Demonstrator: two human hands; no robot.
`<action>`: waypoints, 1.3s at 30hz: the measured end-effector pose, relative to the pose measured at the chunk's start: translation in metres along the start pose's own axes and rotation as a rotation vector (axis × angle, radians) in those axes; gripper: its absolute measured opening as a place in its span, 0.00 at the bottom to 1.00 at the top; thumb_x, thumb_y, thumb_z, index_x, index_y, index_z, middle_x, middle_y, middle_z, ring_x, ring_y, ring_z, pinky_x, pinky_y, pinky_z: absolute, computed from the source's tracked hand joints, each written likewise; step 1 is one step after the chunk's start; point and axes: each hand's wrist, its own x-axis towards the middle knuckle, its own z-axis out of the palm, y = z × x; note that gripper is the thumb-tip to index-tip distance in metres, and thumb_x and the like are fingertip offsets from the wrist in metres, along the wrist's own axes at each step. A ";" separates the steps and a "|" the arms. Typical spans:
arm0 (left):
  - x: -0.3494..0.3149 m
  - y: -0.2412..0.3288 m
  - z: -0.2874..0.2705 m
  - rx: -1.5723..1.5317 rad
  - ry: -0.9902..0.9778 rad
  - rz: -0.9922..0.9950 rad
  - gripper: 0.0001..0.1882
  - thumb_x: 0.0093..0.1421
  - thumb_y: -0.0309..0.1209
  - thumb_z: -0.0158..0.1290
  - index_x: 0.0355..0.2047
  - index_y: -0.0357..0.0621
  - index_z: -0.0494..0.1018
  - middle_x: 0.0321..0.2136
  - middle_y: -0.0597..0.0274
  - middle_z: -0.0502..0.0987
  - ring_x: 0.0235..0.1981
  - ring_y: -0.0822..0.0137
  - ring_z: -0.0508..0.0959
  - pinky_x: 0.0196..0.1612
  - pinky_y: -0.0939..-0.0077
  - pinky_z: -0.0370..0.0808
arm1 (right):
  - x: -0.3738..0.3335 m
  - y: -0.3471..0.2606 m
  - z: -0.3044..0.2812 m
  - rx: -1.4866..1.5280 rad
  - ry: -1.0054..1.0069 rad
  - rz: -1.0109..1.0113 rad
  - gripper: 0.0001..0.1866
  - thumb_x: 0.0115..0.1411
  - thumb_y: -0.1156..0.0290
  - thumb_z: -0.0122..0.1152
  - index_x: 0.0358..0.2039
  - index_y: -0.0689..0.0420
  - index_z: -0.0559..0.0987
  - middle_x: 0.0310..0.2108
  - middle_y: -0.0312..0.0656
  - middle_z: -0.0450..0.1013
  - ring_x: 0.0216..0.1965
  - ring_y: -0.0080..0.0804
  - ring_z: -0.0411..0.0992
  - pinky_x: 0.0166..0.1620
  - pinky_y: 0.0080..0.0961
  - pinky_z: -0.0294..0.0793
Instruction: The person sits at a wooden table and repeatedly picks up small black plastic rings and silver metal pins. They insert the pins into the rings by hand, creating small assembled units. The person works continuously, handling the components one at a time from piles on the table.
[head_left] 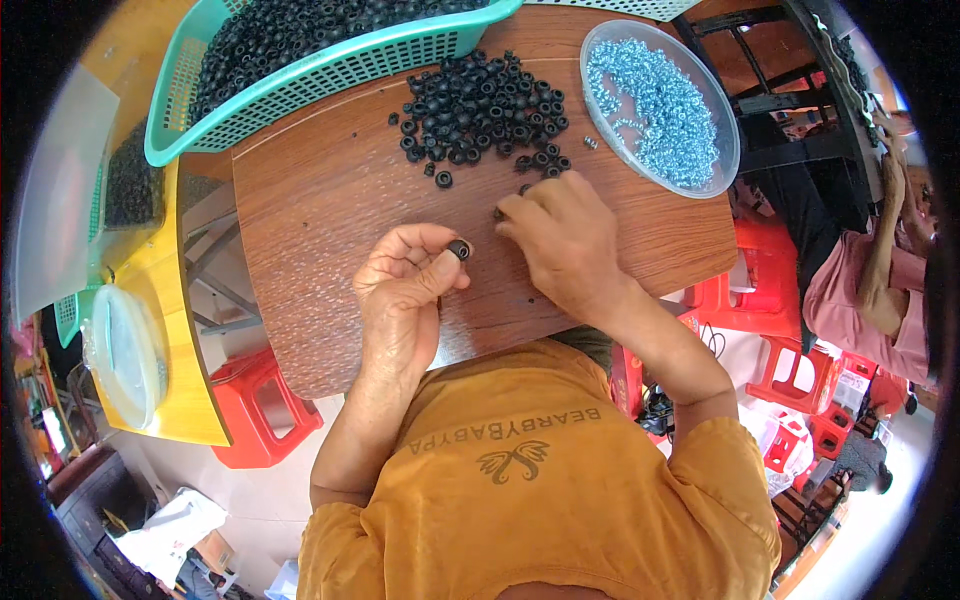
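Note:
My left hand point(408, 285) is closed over the near middle of the table, pinching a small black hollow plastic piece point(459, 250) between thumb and fingers, its round opening facing up. To the right, my right hand point(562, 235) is bent low over the wood with its fingers curled together. A dark bit shows at its fingertips, too small to name. Beyond it lies a loose pile of the same black hollow pieces point(480, 105), a few of them close to the knuckles. One small metal spring point(591, 143) sits between that pile and a round clear tray point(728, 165) of blue-silver springs point(665, 115).
A turquoise basket point(330, 85) heaped with black pieces stands at the far left of the brown table point(300, 250). Left of it is a yellow table point(175, 330) with a clear round container point(125, 355). Red stools point(262, 410) stand below; another person point(870, 290) sits at right.

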 end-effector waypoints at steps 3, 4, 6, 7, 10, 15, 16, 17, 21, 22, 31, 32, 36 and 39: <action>-0.001 0.000 -0.002 0.005 -0.002 -0.004 0.09 0.50 0.19 0.56 0.33 0.34 0.71 0.29 0.55 0.76 0.26 0.68 0.72 0.31 0.80 0.69 | -0.001 0.003 0.014 -0.124 -0.094 -0.053 0.06 0.41 0.75 0.56 0.24 0.57 0.73 0.22 0.38 0.62 0.28 0.36 0.62 0.29 0.31 0.61; -0.001 0.001 -0.002 0.004 -0.005 -0.005 0.09 0.50 0.19 0.56 0.33 0.34 0.71 0.29 0.54 0.76 0.26 0.68 0.72 0.31 0.80 0.69 | 0.000 0.002 0.015 -0.138 -0.094 -0.063 0.06 0.40 0.76 0.56 0.23 0.57 0.73 0.22 0.38 0.62 0.28 0.37 0.62 0.29 0.31 0.61; 0.000 0.003 -0.001 0.003 -0.010 -0.006 0.09 0.50 0.19 0.56 0.33 0.34 0.71 0.29 0.54 0.76 0.26 0.68 0.72 0.31 0.80 0.69 | 0.000 0.001 0.016 -0.167 -0.093 -0.083 0.06 0.38 0.77 0.54 0.22 0.57 0.72 0.22 0.39 0.61 0.28 0.37 0.62 0.28 0.32 0.61; -0.001 0.003 -0.001 -0.001 -0.007 -0.010 0.09 0.50 0.19 0.55 0.33 0.34 0.71 0.29 0.54 0.76 0.26 0.68 0.72 0.31 0.80 0.69 | -0.001 0.000 0.016 -0.093 -0.086 -0.040 0.06 0.39 0.77 0.55 0.22 0.58 0.73 0.22 0.39 0.62 0.28 0.38 0.63 0.29 0.32 0.62; -0.001 0.003 0.001 -0.014 -0.005 -0.019 0.08 0.51 0.18 0.55 0.33 0.34 0.71 0.29 0.54 0.76 0.26 0.68 0.73 0.32 0.80 0.69 | 0.000 -0.004 0.003 0.184 -0.090 0.145 0.05 0.43 0.79 0.57 0.24 0.60 0.74 0.24 0.39 0.66 0.29 0.38 0.66 0.30 0.32 0.65; 0.001 0.002 0.009 -0.054 -0.026 -0.036 0.08 0.52 0.18 0.54 0.34 0.34 0.71 0.29 0.56 0.76 0.27 0.68 0.73 0.32 0.80 0.71 | 0.010 -0.029 -0.031 0.716 -0.134 0.566 0.06 0.49 0.79 0.61 0.30 0.62 0.75 0.27 0.40 0.71 0.30 0.28 0.71 0.32 0.23 0.70; 0.000 0.001 0.010 -0.080 -0.035 -0.051 0.08 0.52 0.18 0.54 0.34 0.33 0.71 0.29 0.56 0.76 0.27 0.69 0.74 0.32 0.79 0.72 | 0.009 -0.031 -0.030 0.764 -0.106 0.581 0.06 0.49 0.79 0.60 0.30 0.62 0.76 0.26 0.40 0.71 0.30 0.26 0.71 0.32 0.22 0.69; 0.000 0.001 0.011 -0.106 -0.044 -0.066 0.08 0.52 0.17 0.54 0.35 0.33 0.71 0.29 0.57 0.75 0.27 0.70 0.74 0.33 0.78 0.73 | 0.009 -0.033 -0.027 0.813 -0.077 0.595 0.06 0.50 0.80 0.60 0.30 0.62 0.76 0.26 0.39 0.71 0.29 0.24 0.71 0.31 0.20 0.69; -0.002 0.002 0.014 -0.142 -0.041 -0.086 0.09 0.52 0.17 0.54 0.35 0.32 0.71 0.30 0.59 0.75 0.28 0.70 0.75 0.33 0.78 0.74 | 0.008 -0.037 -0.024 0.879 -0.017 0.587 0.05 0.50 0.82 0.59 0.29 0.62 0.76 0.25 0.38 0.71 0.29 0.23 0.69 0.32 0.20 0.69; -0.002 0.002 0.016 -0.137 -0.035 -0.080 0.09 0.52 0.17 0.54 0.35 0.32 0.71 0.30 0.59 0.75 0.28 0.70 0.74 0.33 0.78 0.74 | 0.008 -0.037 -0.023 0.874 -0.015 0.575 0.05 0.50 0.82 0.59 0.29 0.62 0.76 0.25 0.38 0.71 0.29 0.23 0.69 0.32 0.20 0.68; -0.004 -0.002 0.019 -0.108 -0.028 -0.073 0.09 0.52 0.17 0.54 0.35 0.33 0.71 0.31 0.59 0.74 0.29 0.72 0.74 0.33 0.79 0.75 | 0.006 -0.028 -0.023 0.840 -0.032 0.556 0.05 0.49 0.81 0.59 0.28 0.61 0.77 0.25 0.37 0.71 0.29 0.25 0.68 0.33 0.20 0.67; -0.004 -0.002 0.020 -0.092 -0.033 -0.065 0.09 0.52 0.17 0.54 0.36 0.33 0.71 0.32 0.59 0.74 0.30 0.72 0.74 0.33 0.79 0.75 | 0.006 -0.028 -0.023 0.836 -0.028 0.569 0.05 0.49 0.80 0.59 0.28 0.61 0.77 0.25 0.37 0.71 0.29 0.25 0.68 0.33 0.21 0.67; -0.005 -0.002 0.025 -0.041 -0.008 -0.052 0.11 0.53 0.18 0.53 0.37 0.33 0.71 0.30 0.60 0.74 0.29 0.70 0.73 0.34 0.80 0.72 | 0.004 -0.027 -0.019 0.696 -0.002 0.520 0.06 0.47 0.80 0.61 0.28 0.60 0.77 0.25 0.39 0.71 0.28 0.31 0.68 0.31 0.24 0.67; -0.004 -0.002 0.023 -0.056 -0.019 -0.089 0.10 0.53 0.18 0.53 0.38 0.33 0.71 0.31 0.60 0.74 0.30 0.70 0.73 0.35 0.80 0.72 | 0.006 -0.027 -0.018 0.489 0.050 0.299 0.07 0.46 0.80 0.61 0.28 0.59 0.76 0.25 0.41 0.71 0.27 0.37 0.68 0.30 0.27 0.66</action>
